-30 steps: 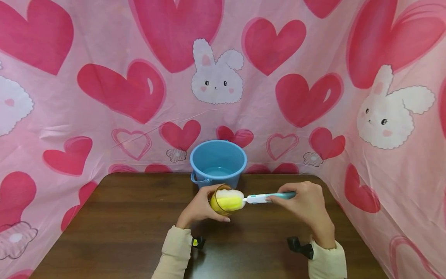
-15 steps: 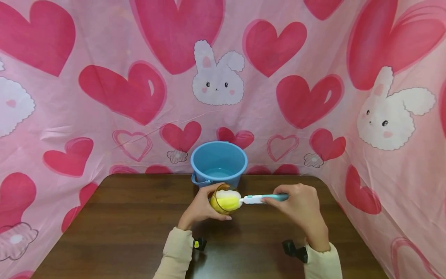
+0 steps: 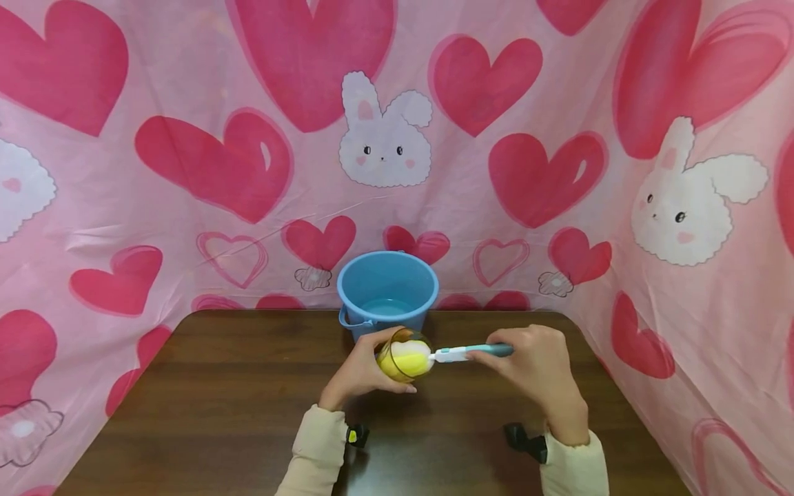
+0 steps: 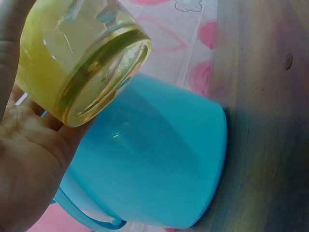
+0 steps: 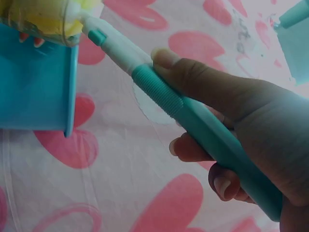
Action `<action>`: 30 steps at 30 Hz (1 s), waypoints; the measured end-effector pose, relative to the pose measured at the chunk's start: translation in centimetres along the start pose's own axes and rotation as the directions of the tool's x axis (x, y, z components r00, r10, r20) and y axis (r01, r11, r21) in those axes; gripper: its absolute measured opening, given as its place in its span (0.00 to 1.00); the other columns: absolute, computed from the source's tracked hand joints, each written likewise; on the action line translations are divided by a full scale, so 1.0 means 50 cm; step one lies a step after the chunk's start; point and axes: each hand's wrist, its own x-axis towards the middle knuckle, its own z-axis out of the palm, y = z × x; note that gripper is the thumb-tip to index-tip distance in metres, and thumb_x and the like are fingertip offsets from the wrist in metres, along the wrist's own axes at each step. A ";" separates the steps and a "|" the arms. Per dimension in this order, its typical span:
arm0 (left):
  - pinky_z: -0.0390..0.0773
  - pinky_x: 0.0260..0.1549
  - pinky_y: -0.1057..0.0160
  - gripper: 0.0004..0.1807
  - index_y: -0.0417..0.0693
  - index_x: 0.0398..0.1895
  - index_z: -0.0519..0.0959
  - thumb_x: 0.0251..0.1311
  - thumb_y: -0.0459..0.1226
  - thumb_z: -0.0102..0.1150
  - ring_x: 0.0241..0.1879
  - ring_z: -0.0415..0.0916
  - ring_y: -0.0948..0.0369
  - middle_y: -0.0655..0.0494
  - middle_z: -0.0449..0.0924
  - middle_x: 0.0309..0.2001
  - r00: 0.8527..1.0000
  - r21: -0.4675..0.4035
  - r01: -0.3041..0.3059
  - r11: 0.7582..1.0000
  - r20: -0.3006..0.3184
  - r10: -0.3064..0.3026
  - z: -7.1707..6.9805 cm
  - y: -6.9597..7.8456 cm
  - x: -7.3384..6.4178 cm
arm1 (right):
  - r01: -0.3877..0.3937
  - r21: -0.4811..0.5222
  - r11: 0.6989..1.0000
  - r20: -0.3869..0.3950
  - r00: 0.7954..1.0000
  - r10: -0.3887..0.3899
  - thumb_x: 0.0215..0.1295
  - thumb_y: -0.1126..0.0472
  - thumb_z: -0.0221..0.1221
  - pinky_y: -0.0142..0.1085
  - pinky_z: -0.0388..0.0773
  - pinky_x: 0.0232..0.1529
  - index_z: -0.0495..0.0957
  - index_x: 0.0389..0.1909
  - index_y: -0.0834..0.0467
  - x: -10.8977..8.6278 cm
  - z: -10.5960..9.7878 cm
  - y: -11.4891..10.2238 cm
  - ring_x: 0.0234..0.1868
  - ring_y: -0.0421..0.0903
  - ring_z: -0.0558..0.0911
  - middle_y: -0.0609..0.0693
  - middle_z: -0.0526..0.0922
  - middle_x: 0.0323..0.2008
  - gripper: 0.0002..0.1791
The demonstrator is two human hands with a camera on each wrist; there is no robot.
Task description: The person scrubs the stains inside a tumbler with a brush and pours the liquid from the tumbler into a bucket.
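My left hand (image 3: 356, 372) grips an amber see-through glass (image 4: 96, 82), tipped on its side with the mouth facing right. Fingers and thumb wrap around its wall; the base shows in the left wrist view. With my right hand (image 3: 540, 362) I hold a sponge cup brush by its teal and white handle (image 5: 169, 101), thumb along the top and fingers underneath. The brush's yellow and white sponge head (image 3: 411, 361) sits partly inside the glass, its neck end at the mouth. Both hands are above the table, in front of the bucket.
A blue bucket (image 3: 353, 286) stands at the table's back edge, just behind the glass, its handle hanging at the left. It has some clear water at the bottom. The brown wooden table (image 3: 248, 413) meets a pink heart-and-rabbit cloth (image 3: 459, 207) behind and beside it.
My right hand has moved left, pushing the sponge head deeper into the glass, and has then stayed nearly in place. The left hand keeps its hold with little movement.
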 end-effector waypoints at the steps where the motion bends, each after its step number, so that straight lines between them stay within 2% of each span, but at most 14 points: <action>1: 0.80 0.56 0.54 0.44 0.61 0.64 0.76 0.38 0.36 0.85 0.56 0.74 0.57 0.64 0.81 0.57 1.000 -0.005 -0.001 1.000 0.005 0.001 0.001 -0.001 0.001 | 0.001 0.003 1.000 -0.013 1.000 -0.001 0.58 0.19 0.48 0.31 0.66 0.17 0.88 0.21 0.52 0.000 -0.003 0.002 0.14 0.34 0.66 0.41 0.82 0.14 0.42; 3: 0.80 0.55 0.54 0.43 0.63 0.64 0.76 0.39 0.38 0.85 0.56 0.74 0.57 0.64 0.81 0.57 1.000 -0.017 -0.002 1.000 0.014 0.002 0.004 0.000 0.002 | 0.000 0.006 1.000 -0.037 0.999 0.000 0.58 0.18 0.46 0.31 0.65 0.17 0.88 0.21 0.52 -0.001 -0.010 0.005 0.14 0.33 0.65 0.41 0.81 0.14 0.43; 9: 0.81 0.56 0.55 0.44 0.62 0.65 0.75 0.40 0.39 0.85 0.57 0.74 0.56 0.62 0.80 0.58 1.000 -0.030 0.002 1.000 0.029 -0.001 0.004 0.002 0.001 | -0.008 0.016 1.000 -0.089 0.996 0.009 0.58 0.19 0.51 0.32 0.66 0.17 0.88 0.21 0.52 -0.005 -0.033 0.018 0.14 0.35 0.66 0.42 0.82 0.15 0.40; 14: 0.79 0.59 0.57 0.46 0.64 0.65 0.75 0.37 0.40 0.87 0.56 0.74 0.59 0.66 0.80 0.57 1.000 0.013 0.020 1.000 -0.009 -0.020 -0.003 0.001 -0.004 | -0.059 0.096 0.994 -0.142 0.987 0.073 0.54 0.21 0.58 0.32 0.69 0.17 0.88 0.21 0.52 -0.014 -0.051 0.034 0.14 0.39 0.72 0.44 0.84 0.16 0.37; 20: 0.77 0.60 0.56 0.44 0.63 0.65 0.76 0.39 0.38 0.86 0.57 0.74 0.59 0.66 0.80 0.58 1.000 -0.006 0.009 1.000 -0.007 -0.009 -0.004 0.003 -0.004 | -0.099 0.162 0.982 -0.121 0.986 0.119 0.52 0.21 0.60 0.27 0.70 0.19 0.88 0.20 0.51 -0.018 -0.051 0.045 0.16 0.36 0.74 0.42 0.85 0.18 0.36; 23: 0.79 0.59 0.56 0.44 0.64 0.64 0.75 0.40 0.36 0.85 0.58 0.74 0.58 0.66 0.79 0.58 1.000 -0.031 0.009 0.999 -0.012 -0.010 -0.003 0.006 -0.003 | -0.095 0.169 0.981 -0.101 0.988 0.114 0.49 0.25 0.67 0.27 0.70 0.20 0.88 0.21 0.51 -0.016 -0.043 0.043 0.16 0.36 0.74 0.41 0.85 0.18 0.31; 27: 0.80 0.58 0.54 0.44 0.64 0.64 0.75 0.39 0.33 0.85 0.58 0.74 0.56 0.65 0.79 0.59 1.000 -0.035 0.002 0.999 -0.028 -0.003 -0.005 0.009 -0.004 | -0.077 0.159 0.984 -0.091 0.992 0.092 0.39 0.38 0.80 0.29 0.68 0.20 0.89 0.22 0.50 -0.011 -0.028 0.035 0.16 0.37 0.73 0.40 0.85 0.18 0.21; 30: 0.79 0.58 0.53 0.44 0.63 0.64 0.75 0.39 0.33 0.85 0.58 0.74 0.55 0.64 0.80 0.59 0.999 -0.024 0.002 1.000 -0.037 -0.003 -0.006 0.011 -0.005 | -0.056 0.135 0.989 -0.098 0.993 0.069 0.41 0.38 0.80 0.29 0.66 0.19 0.89 0.21 0.50 -0.006 -0.019 0.025 0.16 0.35 0.70 0.39 0.84 0.17 0.21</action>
